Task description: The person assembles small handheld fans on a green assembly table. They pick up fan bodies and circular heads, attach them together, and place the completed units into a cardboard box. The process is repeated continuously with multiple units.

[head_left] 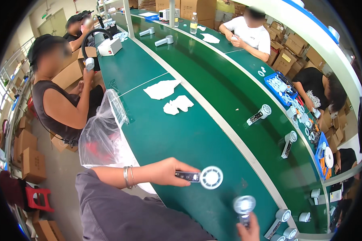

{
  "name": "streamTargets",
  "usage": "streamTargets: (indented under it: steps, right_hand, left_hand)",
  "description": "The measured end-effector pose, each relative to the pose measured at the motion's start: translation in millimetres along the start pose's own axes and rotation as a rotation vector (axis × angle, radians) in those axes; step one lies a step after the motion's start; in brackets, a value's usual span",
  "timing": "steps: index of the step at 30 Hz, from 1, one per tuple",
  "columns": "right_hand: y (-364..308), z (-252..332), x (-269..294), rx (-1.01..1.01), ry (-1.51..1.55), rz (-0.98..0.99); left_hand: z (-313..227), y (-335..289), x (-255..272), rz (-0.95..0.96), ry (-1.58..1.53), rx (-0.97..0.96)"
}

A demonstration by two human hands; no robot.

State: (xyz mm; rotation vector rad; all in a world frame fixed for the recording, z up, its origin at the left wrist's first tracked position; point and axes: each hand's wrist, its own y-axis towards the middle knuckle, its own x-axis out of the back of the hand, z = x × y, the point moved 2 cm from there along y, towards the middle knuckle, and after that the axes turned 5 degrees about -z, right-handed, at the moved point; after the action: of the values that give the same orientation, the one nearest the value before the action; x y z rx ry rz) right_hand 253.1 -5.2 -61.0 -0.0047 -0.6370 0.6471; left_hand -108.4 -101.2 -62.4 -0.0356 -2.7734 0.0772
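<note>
My left hand [167,172], with bracelets at its wrist, grips a small handheld fan [211,177] by its handle. The fan's round white grille faces up, and dark inner parts show along the handle. Lower right, my right hand [250,231] is closed around the handle of a second handheld fan [244,205], slightly blurred. Both fans are held over the green work table [169,140], apart from each other. Close to my right hand, several more fans, such as one white fan [283,215], stand grouped at the lower right.
A green conveyor belt [213,86] carries spaced fans, including one open-handled fan [264,111]. White cloths [161,89] lie on the table. A clear plastic bag [102,136] hangs at its left edge. Blue trays [279,86] of parts line the far side. Co-workers sit on both sides.
</note>
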Motion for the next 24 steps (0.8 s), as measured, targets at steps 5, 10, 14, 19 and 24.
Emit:
streamTargets:
  steps: [5, 10, 14, 19, 24]
  right_hand:
    - [-24, 29, 2, -0.209, 0.285, -0.132]
    - [-5, -51, -19, -0.247, 0.068, -0.018]
    - [8, 46, 23, 0.093, 0.128, -0.401]
    - [-31, 123, 49, 1.400, 0.671, -1.183]
    - [-58, 80, 53, 0.867, 0.461, -0.704]
  left_hand:
    - [-5, -10, 6, 0.163, 0.251, 0.013]
    - [26, -11, 4, -0.071, 0.307, 0.144]
    - [-10, 16, 3, -0.375, 0.167, -0.082]
    - [-45, 21, -6, -0.816, -0.256, -0.701]
    - [-85, 28, -11, -0.507, -0.654, -0.674]
